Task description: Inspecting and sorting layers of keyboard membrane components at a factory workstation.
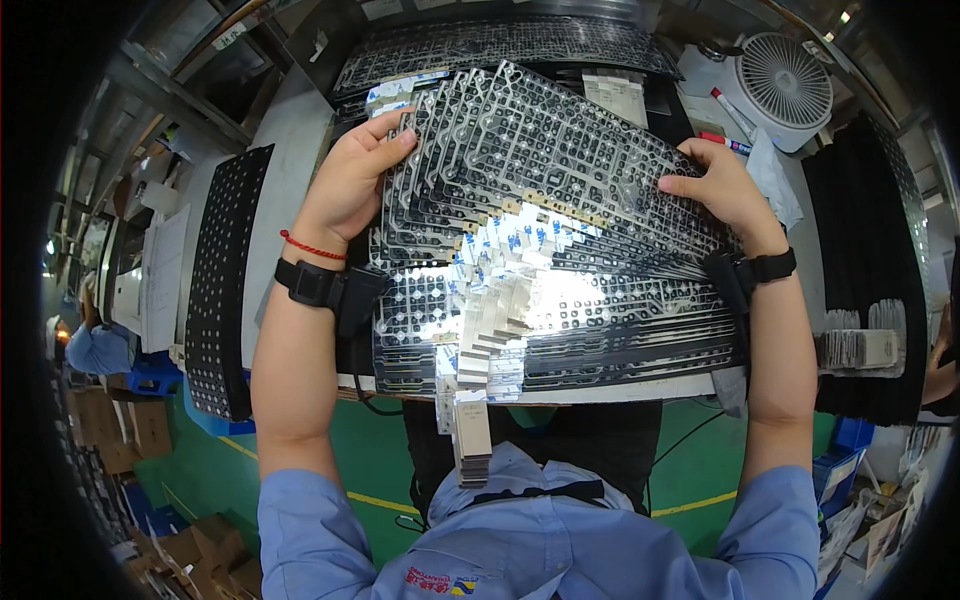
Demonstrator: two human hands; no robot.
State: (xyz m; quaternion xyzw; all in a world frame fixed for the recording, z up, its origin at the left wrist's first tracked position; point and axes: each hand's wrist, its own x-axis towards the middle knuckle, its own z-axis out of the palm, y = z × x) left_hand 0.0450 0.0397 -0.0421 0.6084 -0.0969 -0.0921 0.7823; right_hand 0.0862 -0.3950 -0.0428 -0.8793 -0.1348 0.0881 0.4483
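I hold a fanned-out stack of thin keyboard circuit sheets (590, 150) up between both hands, tilted over the workbench. The sheets are dark with silver traces and rows of key-sized pads. At the upper left, my left hand (358, 165) is closed on their fanned edges, thumb on top. My right hand (722, 190) pinches the right end, where the sheets lie close together. From the middle of the sheets, flat ribbon tails (492, 320) with white and blue tape spread toward me. Below lies another stack of similar sheets (640, 350), its tails (472, 440) hanging past the bench's front edge.
More sheets (500, 45) lie at the back. A white fan (784, 80) and marker pens (725, 142) stand back right. A black dotted strip (228, 280) runs along the left; a dark mat (865, 220) with a bundle of tails (860, 348) lies right. A co-worker's blue sleeve (100, 348) shows far left.
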